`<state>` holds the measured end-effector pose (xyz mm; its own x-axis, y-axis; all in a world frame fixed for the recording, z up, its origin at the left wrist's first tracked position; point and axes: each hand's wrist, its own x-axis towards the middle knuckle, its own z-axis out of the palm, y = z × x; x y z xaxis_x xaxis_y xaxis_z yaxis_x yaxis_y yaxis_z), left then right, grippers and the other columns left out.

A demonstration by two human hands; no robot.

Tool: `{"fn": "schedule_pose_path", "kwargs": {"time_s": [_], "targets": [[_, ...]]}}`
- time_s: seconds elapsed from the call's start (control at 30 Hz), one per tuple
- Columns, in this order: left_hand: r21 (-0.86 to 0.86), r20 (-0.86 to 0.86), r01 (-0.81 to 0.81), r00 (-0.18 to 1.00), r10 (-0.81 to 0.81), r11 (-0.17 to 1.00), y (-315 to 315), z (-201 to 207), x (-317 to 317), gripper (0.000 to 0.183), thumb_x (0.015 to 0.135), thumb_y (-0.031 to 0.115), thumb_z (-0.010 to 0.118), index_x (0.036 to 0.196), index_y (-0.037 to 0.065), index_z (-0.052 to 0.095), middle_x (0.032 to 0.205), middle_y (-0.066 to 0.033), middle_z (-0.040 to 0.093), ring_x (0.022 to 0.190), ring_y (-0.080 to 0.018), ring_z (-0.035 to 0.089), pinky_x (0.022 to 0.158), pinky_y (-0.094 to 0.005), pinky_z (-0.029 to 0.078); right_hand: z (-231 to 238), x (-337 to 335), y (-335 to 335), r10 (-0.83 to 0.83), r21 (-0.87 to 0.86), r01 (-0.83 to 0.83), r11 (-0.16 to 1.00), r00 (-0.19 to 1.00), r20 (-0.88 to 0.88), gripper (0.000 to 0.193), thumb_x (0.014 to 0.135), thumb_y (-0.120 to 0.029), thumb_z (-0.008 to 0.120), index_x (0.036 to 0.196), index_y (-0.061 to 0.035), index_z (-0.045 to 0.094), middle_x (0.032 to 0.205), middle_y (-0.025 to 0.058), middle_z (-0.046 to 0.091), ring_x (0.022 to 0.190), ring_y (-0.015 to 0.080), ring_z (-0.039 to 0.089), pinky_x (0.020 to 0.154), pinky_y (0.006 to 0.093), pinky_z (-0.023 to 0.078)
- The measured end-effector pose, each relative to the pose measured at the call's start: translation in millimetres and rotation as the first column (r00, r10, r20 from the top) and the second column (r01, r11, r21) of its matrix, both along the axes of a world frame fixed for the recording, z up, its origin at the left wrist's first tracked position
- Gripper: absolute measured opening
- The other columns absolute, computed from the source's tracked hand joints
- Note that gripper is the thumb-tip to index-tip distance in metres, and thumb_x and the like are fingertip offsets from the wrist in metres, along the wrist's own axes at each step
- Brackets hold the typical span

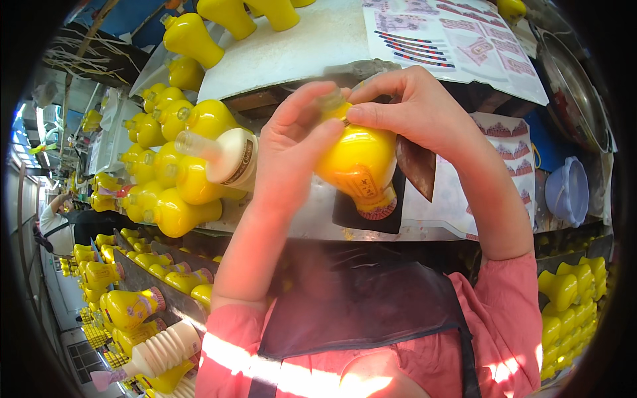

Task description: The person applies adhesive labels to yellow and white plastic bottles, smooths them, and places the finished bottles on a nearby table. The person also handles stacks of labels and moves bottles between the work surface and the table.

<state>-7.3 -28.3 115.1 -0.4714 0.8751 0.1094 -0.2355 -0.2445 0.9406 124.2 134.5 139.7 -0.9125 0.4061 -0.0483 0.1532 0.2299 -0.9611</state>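
I hold a yellow gourd-shaped bottle (361,166) in front of my chest, its neck pointing up and away from me. My left hand (292,149) wraps the bottle's left side, thumb against its shoulder. My right hand (418,109) pinches near the bottle's neck with thumb and forefinger, and something thin and brown (417,166) hangs under that palm. A red and white label band rings the bottle's base.
Several yellow bottles (172,179) lie piled on the workbench (279,46) at my left, one cream-coloured (232,156). Sheets of printed labels (451,40) lie at the back right. A lilac bowl (568,191) stands right. More yellow bottles (567,298) sit low on both sides.
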Motion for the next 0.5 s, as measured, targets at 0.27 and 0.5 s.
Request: {"fn": "schedule_pose_path", "kwargs": {"time_s": [0.27,0.5], "targets": [[-0.007,-0.001,-0.007,1.0,0.007,1.0,0.3,-0.9,2.4,0.047,0.089,-0.006,0.067,0.134,0.003,0.06,0.132,-0.0105,0.066,0.122,-0.0173,0.06,0.108,-0.0328,0.046,-3.2,-0.3,7.4,0.059,-0.048,-0.059,0.997,0.998,-0.008,0.031,0.087,-0.018,0.079,0.109,0.0033,0.073,0.096,0.0071,0.073,0.08,0.0067,0.065,0.069,0.0211,0.052],[0.01,0.076,0.028,0.997,-0.028,1.0,-4.1,-0.8,3.9,0.047,0.092,-0.004,0.064,0.138,0.003,0.057,0.134,-0.0107,0.064,0.123,-0.0175,0.06,0.108,-0.0334,0.046,-3.3,3.1,0.8,-0.017,-0.158,0.002,0.987,0.996,-0.092,0.035,0.083,-0.025,0.075,0.096,0.0076,0.074,0.084,0.0063,0.071,0.077,0.0089,0.063,0.07,0.0254,0.051]]}}
